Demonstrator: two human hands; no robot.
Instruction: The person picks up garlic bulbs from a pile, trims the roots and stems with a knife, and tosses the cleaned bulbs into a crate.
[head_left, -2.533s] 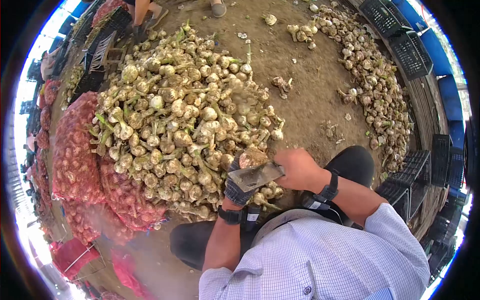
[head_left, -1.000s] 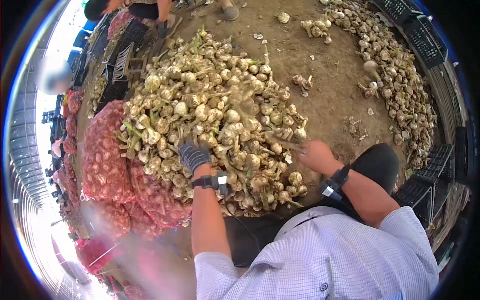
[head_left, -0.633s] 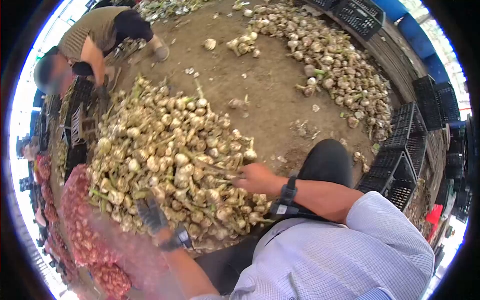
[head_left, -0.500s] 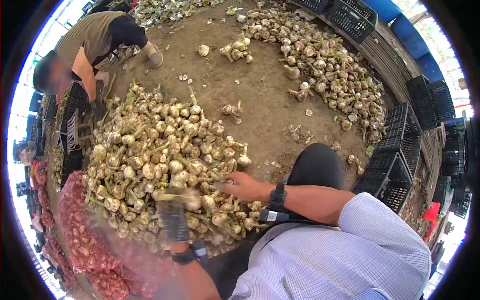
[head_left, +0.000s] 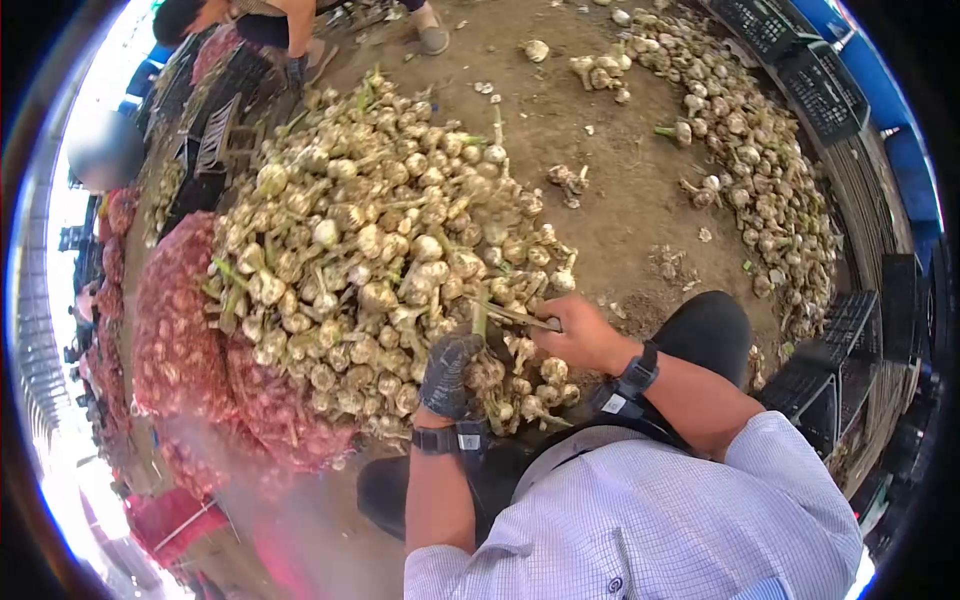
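My left hand (head_left: pixel 450 378), in a dark grey glove, is closed around a garlic bulb (head_left: pixel 487 372). The bulb's green stem (head_left: pixel 481 312) points up and away from me. My bare right hand (head_left: pixel 582 336) grips a slim, blade-like cutting tool (head_left: pixel 518 316), whose tip lies at or very near that stem. Whether the two touch is not clear. Both hands are over the near edge of a large heap of garlic (head_left: pixel 370 240) with stems and roots still on.
Red mesh sacks of garlic (head_left: pixel 180 320) stand left of the heap. A second garlic pile (head_left: pixel 750 150) runs along the right, beside black crates (head_left: pixel 822 90). Another person (head_left: pixel 290 25) crouches beyond the heap at upper left. More crates (head_left: pixel 800 390) stand at right.
The view has swung, so the heap sits further right. My left hand has turned the garlic from stem-leftward to stem-upward and brought it close to my right hand and its tool.
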